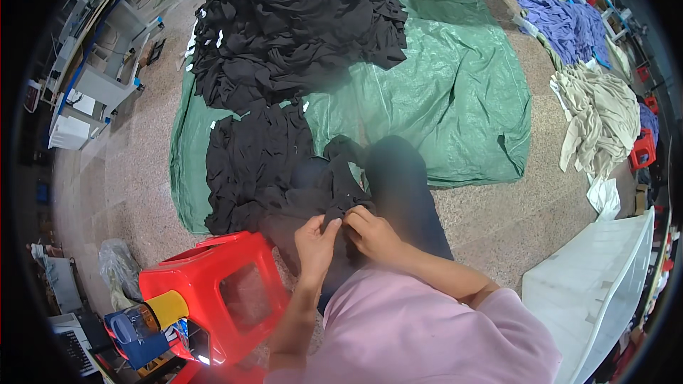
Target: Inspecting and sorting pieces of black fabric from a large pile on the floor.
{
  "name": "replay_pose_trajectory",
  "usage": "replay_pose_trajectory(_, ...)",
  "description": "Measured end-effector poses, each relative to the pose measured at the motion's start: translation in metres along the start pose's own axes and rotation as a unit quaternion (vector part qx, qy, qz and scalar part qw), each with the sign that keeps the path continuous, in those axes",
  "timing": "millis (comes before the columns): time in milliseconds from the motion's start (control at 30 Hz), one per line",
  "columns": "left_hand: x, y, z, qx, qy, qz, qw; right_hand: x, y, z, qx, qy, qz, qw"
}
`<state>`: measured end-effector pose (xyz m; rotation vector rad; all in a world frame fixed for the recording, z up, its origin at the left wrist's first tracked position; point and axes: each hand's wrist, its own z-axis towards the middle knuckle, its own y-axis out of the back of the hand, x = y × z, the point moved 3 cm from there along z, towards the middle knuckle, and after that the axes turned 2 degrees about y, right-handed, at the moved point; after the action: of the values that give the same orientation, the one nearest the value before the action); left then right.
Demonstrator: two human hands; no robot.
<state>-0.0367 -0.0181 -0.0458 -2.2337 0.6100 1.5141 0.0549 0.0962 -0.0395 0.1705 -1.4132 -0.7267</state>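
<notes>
A black garment [284, 206] lies across my lap, and both hands meet at one edge of it. My left hand [316, 245] pinches the cloth between thumb and fingers. Right beside it, my right hand [371, 233] grips the same edge with bent fingers. Any small thing between the fingertips is too small to make out. The garment's far part runs forward onto more black cloth [260, 142]. Beyond that rises a large heap of black garments [292, 28] with a few white tags showing.
A green tarpaulin [455, 92] lies under the heap. On my left stands a red plastic stool [235, 281], with a yellow roll [168, 308] near its edge. A white bin [590, 291] stands at my right. Purple cloth [562, 25] and beige cloth [597, 114] lie at the far right.
</notes>
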Motion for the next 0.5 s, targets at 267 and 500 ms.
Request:
replay_pose_trajectory(267, -0.026, -0.017, 0.000, -0.115, -0.112, -0.126, 0.979, 0.023, 0.030, 0.007, -0.040, -0.006, 0.072, 0.997)
replay_pose_trajectory(500, -0.165, -0.029, -0.083, -0.067, -0.432, 0.204, 0.876, 0.111, 0.096, 0.005, -0.049, 0.167, 0.084, 0.981)
